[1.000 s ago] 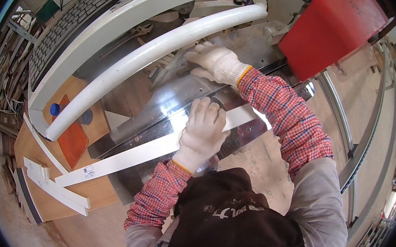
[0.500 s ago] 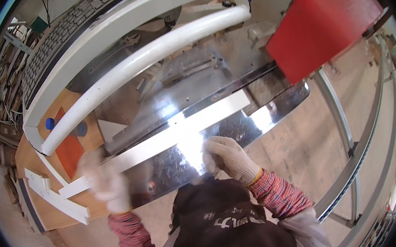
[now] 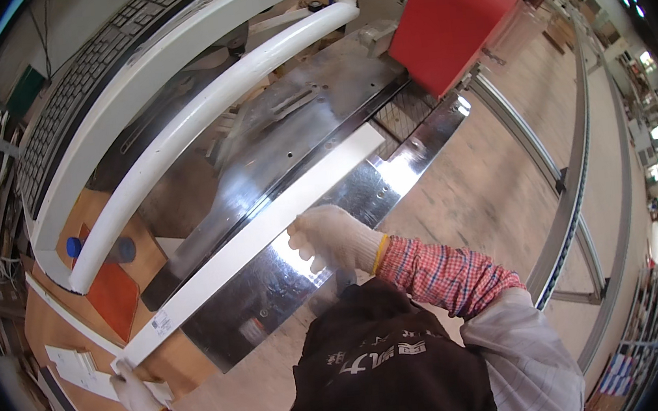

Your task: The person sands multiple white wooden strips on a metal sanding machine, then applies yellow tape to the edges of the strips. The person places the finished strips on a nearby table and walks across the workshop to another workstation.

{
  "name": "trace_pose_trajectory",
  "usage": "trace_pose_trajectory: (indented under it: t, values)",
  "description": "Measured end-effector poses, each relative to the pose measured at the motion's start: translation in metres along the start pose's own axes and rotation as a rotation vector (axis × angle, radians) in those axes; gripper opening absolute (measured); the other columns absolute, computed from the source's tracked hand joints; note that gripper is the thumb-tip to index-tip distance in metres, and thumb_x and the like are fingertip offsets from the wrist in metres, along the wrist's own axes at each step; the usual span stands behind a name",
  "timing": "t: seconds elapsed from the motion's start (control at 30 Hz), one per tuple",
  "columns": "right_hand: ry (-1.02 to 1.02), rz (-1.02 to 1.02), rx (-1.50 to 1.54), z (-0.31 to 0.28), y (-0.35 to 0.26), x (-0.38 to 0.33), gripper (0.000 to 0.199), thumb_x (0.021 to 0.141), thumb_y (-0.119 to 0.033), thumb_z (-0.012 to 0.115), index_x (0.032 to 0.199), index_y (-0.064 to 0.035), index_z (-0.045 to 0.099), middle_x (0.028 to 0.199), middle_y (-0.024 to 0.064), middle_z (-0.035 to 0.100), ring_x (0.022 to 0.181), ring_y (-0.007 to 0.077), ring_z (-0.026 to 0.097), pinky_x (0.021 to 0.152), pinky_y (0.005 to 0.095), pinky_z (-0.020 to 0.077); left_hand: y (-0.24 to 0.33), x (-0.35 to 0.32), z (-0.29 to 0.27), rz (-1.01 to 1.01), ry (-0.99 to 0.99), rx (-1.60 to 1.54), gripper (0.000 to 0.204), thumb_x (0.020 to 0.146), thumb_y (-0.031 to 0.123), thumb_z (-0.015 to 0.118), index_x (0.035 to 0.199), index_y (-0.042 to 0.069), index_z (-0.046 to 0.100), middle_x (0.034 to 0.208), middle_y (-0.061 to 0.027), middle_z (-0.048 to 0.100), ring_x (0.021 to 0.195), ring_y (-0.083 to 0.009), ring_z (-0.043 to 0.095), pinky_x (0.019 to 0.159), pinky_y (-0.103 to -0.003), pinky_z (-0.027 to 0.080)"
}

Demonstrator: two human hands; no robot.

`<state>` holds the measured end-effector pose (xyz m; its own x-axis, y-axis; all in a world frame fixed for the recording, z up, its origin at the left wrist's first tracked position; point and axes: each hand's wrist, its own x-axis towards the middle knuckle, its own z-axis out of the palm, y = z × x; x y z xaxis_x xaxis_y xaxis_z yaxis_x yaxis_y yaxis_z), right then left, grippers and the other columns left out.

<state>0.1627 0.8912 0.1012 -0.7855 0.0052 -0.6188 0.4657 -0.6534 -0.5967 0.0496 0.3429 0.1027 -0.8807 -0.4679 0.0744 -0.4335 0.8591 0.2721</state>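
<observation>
A long white flat strip (image 3: 268, 231) lies diagonally across a shiny steel machine table (image 3: 312, 116). My right hand (image 3: 332, 239), in a white glove, rests on the strip near its middle, fingers curled over its near edge. Far out at the lower left, my gloved left hand (image 3: 135, 392) holds the strip's left end, beside a small label on it. A red plaid sleeve (image 3: 439, 274) runs from my right wrist back to my body.
A red box-shaped housing (image 3: 461, 10) stands over the table's far right end. Two curved white guard bars (image 3: 201, 107) arch across the back. White strips (image 3: 75, 365) lie on an orange-brown bench (image 3: 111, 290) at left. Grey metal rails (image 3: 564, 183) cross the floor at right.
My left hand has slid further out to the strip's left end. My right hand has moved up onto the strip's middle. The view has tilted, shifting the machine up and right.
</observation>
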Motion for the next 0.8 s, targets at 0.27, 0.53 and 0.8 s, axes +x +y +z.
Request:
trace_pose_trajectory:
  t: [0.27, 0.53, 0.8]
  values:
    - [-0.025, -0.400, -0.511, -0.035, 0.006, 0.031, 0.018, 0.103, -0.013, 0.052, 0.100, 0.0025, 0.060, 0.081, 0.0104, 0.062, 0.061, 0.0201, 0.059, 0.048, 0.0366, 0.0494, -0.066, 0.035, 0.013, -0.173, -0.299, -0.369, 0.055, 0.106, 0.058, 0.054, 0.098, 0.003, 0.054, 0.078, -0.0074, 0.053, 0.046, -0.0164, 0.050, 0.034, -0.031, 0.042]
    - [0.157, -0.022, 0.003, 0.015, -0.005, 0.018, 0.027, 0.105, -0.016, 0.054, 0.092, 0.0054, 0.064, 0.077, 0.0128, 0.065, 0.054, 0.0220, 0.061, 0.044, 0.0361, 0.0522, -0.021, 0.016, 0.009, 0.010, -0.304, -0.202, 0.053, 0.107, 0.050, 0.058, 0.081, 0.004, 0.052, 0.066, -0.0060, 0.049, 0.043, -0.0159, 0.049, 0.032, -0.032, 0.037]
    - [0.228, -0.129, -0.071, -0.003, -0.017, 0.014, 0.027, 0.101, -0.015, 0.053, 0.086, 0.0043, 0.064, 0.073, 0.0112, 0.064, 0.050, 0.0197, 0.061, 0.038, 0.0330, 0.0482, 0.007, 0.008, -0.001, 0.025, -0.400, -0.121, 0.052, 0.105, 0.048, 0.065, 0.079, 0.004, 0.052, 0.063, -0.0046, 0.047, 0.041, -0.0151, 0.046, 0.034, -0.033, 0.034]
